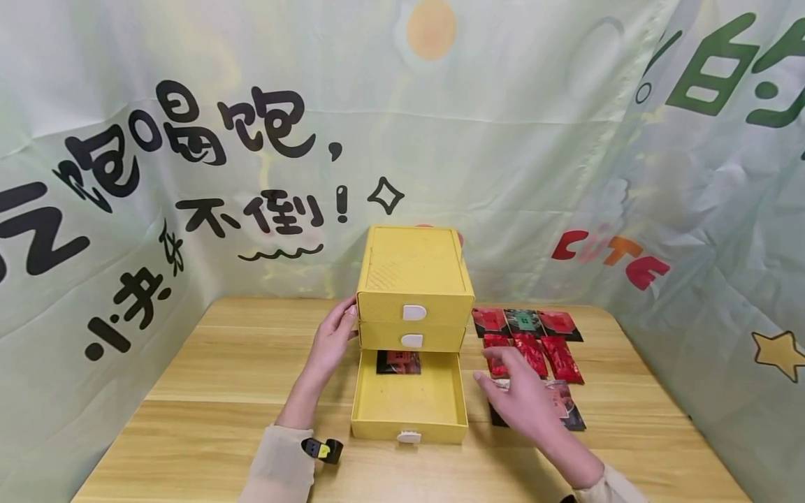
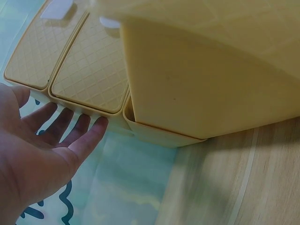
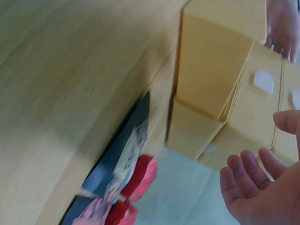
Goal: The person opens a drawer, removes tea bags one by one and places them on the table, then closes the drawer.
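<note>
A yellow drawer unit (image 1: 411, 279) with white pull tabs stands on the table. Its bottom drawer (image 1: 409, 405) is pulled out, and a dark and red packet (image 1: 399, 362) lies at the back of it. My left hand (image 1: 330, 335) touches the unit's left side; in the left wrist view its fingertips (image 2: 101, 123) rest along the side edges of the upper drawers. My right hand (image 1: 518, 391) hovers right of the drawer with nothing in it, loosely bent. Beneath it lie dark flat packets (image 1: 571, 412), partly hidden by the hand.
Right of the unit, red shiny packets (image 1: 562, 360) form a row, one partly behind my right hand. Flat dark packets (image 1: 525, 322) with red or green labels lie behind them. A printed curtain (image 1: 314, 175) hangs around the wooden table (image 1: 207, 398).
</note>
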`<state>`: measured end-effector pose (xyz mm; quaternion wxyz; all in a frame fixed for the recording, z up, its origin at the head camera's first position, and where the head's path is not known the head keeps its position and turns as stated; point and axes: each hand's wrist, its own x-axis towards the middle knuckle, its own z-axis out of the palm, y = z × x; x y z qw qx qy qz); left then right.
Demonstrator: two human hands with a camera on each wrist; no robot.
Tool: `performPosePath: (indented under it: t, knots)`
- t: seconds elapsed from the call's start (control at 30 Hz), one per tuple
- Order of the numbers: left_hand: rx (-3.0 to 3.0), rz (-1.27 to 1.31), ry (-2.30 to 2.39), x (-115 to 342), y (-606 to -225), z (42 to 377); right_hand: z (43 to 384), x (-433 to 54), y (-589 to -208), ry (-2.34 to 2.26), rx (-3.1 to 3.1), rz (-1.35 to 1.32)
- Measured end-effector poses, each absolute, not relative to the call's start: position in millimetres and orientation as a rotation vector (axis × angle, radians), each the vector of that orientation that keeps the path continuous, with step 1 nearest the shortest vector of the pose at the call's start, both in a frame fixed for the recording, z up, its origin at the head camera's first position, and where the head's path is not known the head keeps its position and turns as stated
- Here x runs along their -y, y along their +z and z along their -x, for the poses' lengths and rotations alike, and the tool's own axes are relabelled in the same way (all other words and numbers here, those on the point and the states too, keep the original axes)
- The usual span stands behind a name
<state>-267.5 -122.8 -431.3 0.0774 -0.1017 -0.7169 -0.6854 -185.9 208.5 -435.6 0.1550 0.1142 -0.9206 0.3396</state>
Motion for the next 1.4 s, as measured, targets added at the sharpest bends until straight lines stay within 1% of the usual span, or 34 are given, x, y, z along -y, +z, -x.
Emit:
performPosePath:
  t: [0.4, 0.6, 0.87, 1.1, 1.4]
  knots:
    - [2.142, 0.294, -2.075, 123, -432, 269, 185, -169, -431, 0.808, 2.785, -0.676]
    - [2.135, 0.299, -2.069, 124, -431, 269, 190, -153, -425, 0.647, 2.846, -0.88]
    - [2.131, 0.308, -2.075, 124, -432, 269, 198, -134, -425, 0.464, 2.886, -1.062]
    - [2.14, 0.306, -2.065, 124, -432, 269, 208, -121, -430, 0.348, 2.892, -1.152]
    - [2.146, 0.308, -2.048, 124, -431, 268, 224, -109, -436, 0.134, 2.901, -1.182]
